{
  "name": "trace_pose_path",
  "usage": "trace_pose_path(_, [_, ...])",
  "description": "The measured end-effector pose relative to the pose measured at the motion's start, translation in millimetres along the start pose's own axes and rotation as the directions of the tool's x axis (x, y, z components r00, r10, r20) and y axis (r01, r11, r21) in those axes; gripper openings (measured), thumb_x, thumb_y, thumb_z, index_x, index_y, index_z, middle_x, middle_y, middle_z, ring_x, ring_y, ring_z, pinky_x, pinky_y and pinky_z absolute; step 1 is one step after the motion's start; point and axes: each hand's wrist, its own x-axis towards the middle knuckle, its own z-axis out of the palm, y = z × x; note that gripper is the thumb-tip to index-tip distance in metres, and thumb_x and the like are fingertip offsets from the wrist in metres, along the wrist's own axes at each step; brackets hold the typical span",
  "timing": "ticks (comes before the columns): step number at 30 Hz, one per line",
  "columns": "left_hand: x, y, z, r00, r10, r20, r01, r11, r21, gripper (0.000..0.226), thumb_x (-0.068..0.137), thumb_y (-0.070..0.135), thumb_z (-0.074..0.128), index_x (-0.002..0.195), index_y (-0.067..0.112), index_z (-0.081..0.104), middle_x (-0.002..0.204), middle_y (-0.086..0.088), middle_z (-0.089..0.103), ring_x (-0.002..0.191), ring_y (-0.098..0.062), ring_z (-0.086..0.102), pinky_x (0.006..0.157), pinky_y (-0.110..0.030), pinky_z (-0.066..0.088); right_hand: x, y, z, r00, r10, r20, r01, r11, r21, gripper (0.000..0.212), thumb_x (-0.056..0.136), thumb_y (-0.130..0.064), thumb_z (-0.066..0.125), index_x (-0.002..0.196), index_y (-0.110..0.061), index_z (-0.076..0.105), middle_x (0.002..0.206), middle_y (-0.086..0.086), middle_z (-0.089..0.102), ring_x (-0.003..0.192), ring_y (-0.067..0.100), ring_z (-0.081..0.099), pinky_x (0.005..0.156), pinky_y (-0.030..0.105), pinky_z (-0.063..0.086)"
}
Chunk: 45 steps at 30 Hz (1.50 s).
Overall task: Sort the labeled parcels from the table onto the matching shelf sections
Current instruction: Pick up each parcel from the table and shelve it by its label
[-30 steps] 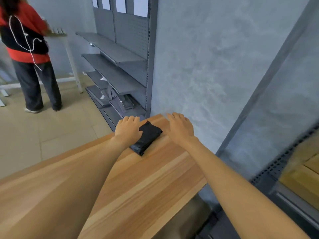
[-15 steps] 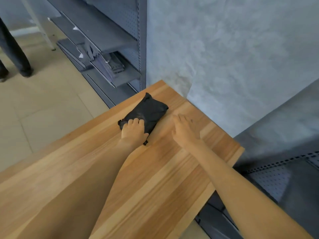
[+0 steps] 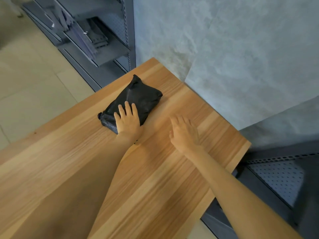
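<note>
Lying near the far corner of the wooden table (image 3: 155, 169), a black plastic-wrapped parcel (image 3: 138, 97) is pressed flat under the straight fingers of the left hand (image 3: 127, 121), while the right hand (image 3: 184, 131) hovers relaxed beside it, grasping nothing. The crinkled wrap is judged soft, light and slippery; a hold across both long edges is likely surest. No label is visible.
</note>
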Motion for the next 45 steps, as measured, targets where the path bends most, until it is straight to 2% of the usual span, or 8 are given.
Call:
trace_pose_path(10, [-5, 10, 4, 1.0, -0.014, -0.018, 0.014, 1.0, 0.016, 0.072, 0.1, 0.036, 0.043, 0.152, 0.006, 0.005, 0.159, -0.02, 0.006, 0.144, -0.043, 0.009, 0.113, -0.056, 0.019, -3, 8, 17, 0.999, -0.009, 0.049, 0.009, 1.0, 0.005, 0.051, 0.093, -0.027, 0.056, 0.14, -0.014, 0.041, 0.128, 0.004, 0.056, 0.123, 0.022, 0.047, 0.104, 0.036, 0.038])
trace_pose_path(20, [-31, 4, -33, 1.0, 0.004, -0.021, -0.005, 0.999, -0.048, 0.059, 0.102, 0.019, 0.039, 0.152, 0.006, 0.011, 0.156, -0.015, 0.022, 0.14, -0.037, 0.027, 0.106, -0.049, 0.037, -17, 17, -19, 1.0, -0.005, -0.004, 0.005, 0.999, 0.052, 0.048, 0.094, -0.023, 0.054, 0.14, -0.014, 0.041, 0.128, 0.003, 0.055, 0.123, 0.02, 0.048, 0.106, 0.034, 0.037])
trace_pose_path(22, [-39, 5, -47, 0.999, -0.005, -0.032, 0.002, 0.995, -0.095, 0.056, 0.101, 0.016, 0.042, 0.151, 0.007, 0.018, 0.149, -0.014, 0.036, 0.131, -0.035, 0.041, 0.093, -0.045, 0.046, -19, 17, -31, 1.0, 0.007, -0.02, -0.006, 0.998, 0.064, 0.046, 0.094, -0.022, 0.054, 0.138, -0.014, 0.042, 0.129, 0.003, 0.055, 0.123, 0.02, 0.048, 0.107, 0.033, 0.037])
trace_pose_path(24, [-44, 7, -62, 0.998, -0.046, -0.037, 0.04, 0.988, -0.148, 0.046, 0.099, 0.012, 0.041, 0.144, 0.009, 0.032, 0.124, -0.015, 0.058, 0.105, -0.035, 0.059, 0.068, -0.041, 0.048, -21, 16, -44, 0.999, 0.016, -0.029, -0.014, 0.996, 0.088, 0.044, 0.095, -0.021, 0.053, 0.137, -0.014, 0.042, 0.131, 0.002, 0.053, 0.124, 0.02, 0.046, 0.106, 0.033, 0.036])
trace_pose_path(27, [-55, 4, -86, 0.994, -0.039, -0.101, 0.015, 0.974, -0.227, 0.027, 0.099, 0.017, 0.039, 0.124, 0.012, 0.05, 0.089, -0.013, 0.066, 0.07, -0.032, 0.059, 0.052, -0.034, 0.04, -27, 11, -70, 0.998, 0.003, -0.058, 0.005, 0.992, 0.124, 0.045, 0.097, -0.02, 0.049, 0.14, -0.015, 0.039, 0.135, 0.002, 0.049, 0.128, 0.021, 0.041, 0.105, 0.032, 0.033])
trace_pose_path(32, [-73, 1, -145, 0.983, 0.089, -0.162, -0.141, 0.928, -0.344, 0.026, 0.102, 0.02, 0.037, 0.108, 0.015, 0.062, 0.098, -0.01, 0.066, 0.083, -0.026, 0.059, 0.071, -0.034, 0.045, -33, 17, -124, 0.99, -0.028, -0.136, 0.049, 0.987, 0.151, 0.048, 0.096, -0.022, 0.051, 0.142, -0.014, 0.038, 0.14, 0.003, 0.045, 0.132, 0.021, 0.036, 0.109, 0.031, 0.028])
trace_pose_path(38, [-102, 7, -228, 0.969, 0.245, 0.024, -0.219, 0.903, -0.368, 0.031, 0.104, 0.023, 0.037, 0.124, 0.019, 0.06, 0.109, -0.007, 0.061, 0.096, -0.026, 0.053, 0.078, -0.03, 0.038, -47, 28, -192, 0.971, -0.125, -0.205, 0.165, 0.967, 0.193, 0.066, 0.09, -0.025, 0.062, 0.148, -0.019, 0.03, 0.148, 0.001, 0.037, 0.137, 0.021, 0.031, 0.107, 0.031, 0.028])
trace_pose_path(45, [-135, 22, -280, 0.924, 0.375, 0.069, -0.308, 0.841, -0.446, 0.03, 0.103, 0.024, 0.04, 0.119, 0.016, 0.064, 0.104, -0.001, 0.065, 0.098, -0.02, 0.06, 0.09, -0.03, 0.044, -61, 29, -229, 0.958, -0.271, -0.094, 0.279, 0.957, 0.083, 0.08, 0.075, -0.024, 0.075, 0.144, -0.024, 0.036, 0.144, -0.003, 0.042, 0.132, 0.021, 0.034, 0.108, 0.035, 0.027])
